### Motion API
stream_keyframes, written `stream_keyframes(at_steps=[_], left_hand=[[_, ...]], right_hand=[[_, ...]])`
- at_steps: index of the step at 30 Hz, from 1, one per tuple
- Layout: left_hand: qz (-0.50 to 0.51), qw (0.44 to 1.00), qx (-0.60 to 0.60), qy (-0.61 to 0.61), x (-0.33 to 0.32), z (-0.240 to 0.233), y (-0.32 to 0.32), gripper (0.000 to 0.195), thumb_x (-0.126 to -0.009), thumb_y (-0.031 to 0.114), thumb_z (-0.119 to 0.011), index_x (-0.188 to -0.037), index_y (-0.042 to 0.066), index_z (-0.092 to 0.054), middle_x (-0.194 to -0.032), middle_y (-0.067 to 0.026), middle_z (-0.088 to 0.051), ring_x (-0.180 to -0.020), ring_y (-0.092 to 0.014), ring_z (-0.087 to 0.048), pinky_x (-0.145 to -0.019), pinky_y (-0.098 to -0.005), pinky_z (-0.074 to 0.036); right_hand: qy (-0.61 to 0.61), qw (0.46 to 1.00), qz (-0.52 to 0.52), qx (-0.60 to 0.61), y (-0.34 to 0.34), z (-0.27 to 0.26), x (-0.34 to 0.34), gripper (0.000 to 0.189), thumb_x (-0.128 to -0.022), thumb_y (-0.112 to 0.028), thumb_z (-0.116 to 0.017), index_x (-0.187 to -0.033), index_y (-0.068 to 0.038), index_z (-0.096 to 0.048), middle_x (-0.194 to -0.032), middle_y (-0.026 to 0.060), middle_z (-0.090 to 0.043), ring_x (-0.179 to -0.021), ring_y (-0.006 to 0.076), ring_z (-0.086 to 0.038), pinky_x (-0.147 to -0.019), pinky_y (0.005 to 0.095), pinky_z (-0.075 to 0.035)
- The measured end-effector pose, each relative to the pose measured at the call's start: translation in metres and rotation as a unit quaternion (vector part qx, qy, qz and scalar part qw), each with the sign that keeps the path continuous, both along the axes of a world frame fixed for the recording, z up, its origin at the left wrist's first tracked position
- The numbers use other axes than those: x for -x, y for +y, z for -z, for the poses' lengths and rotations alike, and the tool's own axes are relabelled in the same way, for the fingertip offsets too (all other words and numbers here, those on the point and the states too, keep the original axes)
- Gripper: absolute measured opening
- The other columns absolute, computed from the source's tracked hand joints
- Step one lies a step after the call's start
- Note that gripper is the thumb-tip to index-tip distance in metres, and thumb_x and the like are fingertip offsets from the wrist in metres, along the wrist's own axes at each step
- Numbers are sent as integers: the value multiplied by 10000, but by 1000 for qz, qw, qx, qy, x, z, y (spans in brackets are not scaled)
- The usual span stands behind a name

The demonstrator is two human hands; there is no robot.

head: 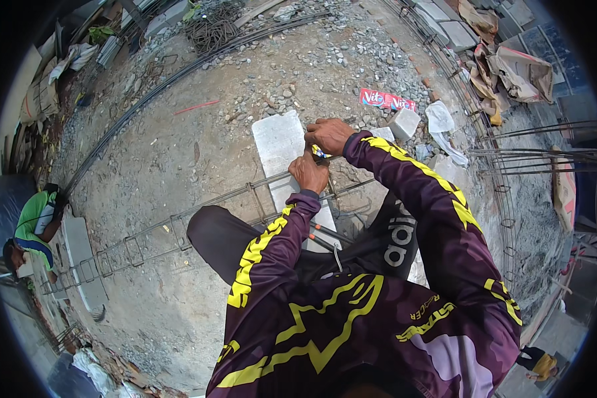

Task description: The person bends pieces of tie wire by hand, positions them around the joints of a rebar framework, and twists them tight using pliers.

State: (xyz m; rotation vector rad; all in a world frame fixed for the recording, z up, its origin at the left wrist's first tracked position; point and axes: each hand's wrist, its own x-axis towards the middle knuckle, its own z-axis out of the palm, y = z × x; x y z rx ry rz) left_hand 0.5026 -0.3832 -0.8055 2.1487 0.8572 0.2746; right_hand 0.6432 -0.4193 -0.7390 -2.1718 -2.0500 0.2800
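Observation:
My left hand (309, 172) and my right hand (331, 136) meet close together above a rebar cage (211, 205). Between them shows a small yellow, blue and white packet (320, 151), with the fingers of both hands closed around it. Much of the packet is hidden, so its kind is unclear. Beneath and left of my hands lies a long pale lightweight concrete block (280, 138), which the cage crosses. By my lap rests a tool with black and orange handles (323, 242); its head cannot be made out.
Smaller block pieces (404, 123) and a red printed wrapper strip (387, 99) lie to the right on gravel. Long rebars (144, 102) curve across the left ground, and a wire coil (212, 31) sits beyond. A person in green (35, 224) crouches at the cage's far-left end.

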Motion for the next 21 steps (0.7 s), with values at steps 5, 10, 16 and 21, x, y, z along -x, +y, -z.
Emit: stream_keyframes(at_steps=[5,10,16,21], left_hand=[[-2,1000,28,0,0,-4,-1,914,-692,172,-713,-1466,5,-258,-845,-81,-673,-891,-249,-591,-915,-399,-300],[12,999,9,-28,7,8,2,912,-709,221,-728,-1468,13,-267,-826,-44,-679,-863,-225,-602,-912,-393,-287],[53,998,21,1,8,11,5,884,-720,228,-723,-1473,76,-287,-884,-65,-686,-891,-251,-597,-920,-392,-284],[125,987,96,43,8,-11,32,739,-742,201,-656,-1421,88,-388,-1041,-72,-691,-1027,-253,-610,-920,-409,-314]], right_hand=[[11,990,86,110,-2,5,-11,141,-739,-147,-632,-849,-62,-657,-846,146,-664,-800,358,-654,-679,450,-512],[16,964,47,260,0,-19,-6,203,-682,-149,-618,-820,-16,-684,-785,197,-670,-764,390,-652,-675,458,-510],[115,962,37,245,6,-26,-14,209,-703,-187,-623,-788,-8,-688,-776,176,-668,-733,362,-630,-661,429,-490],[3,982,106,-155,-36,-82,53,162,-714,-130,-673,-865,-83,-639,-847,106,-587,-829,292,-559,-744,374,-433]])
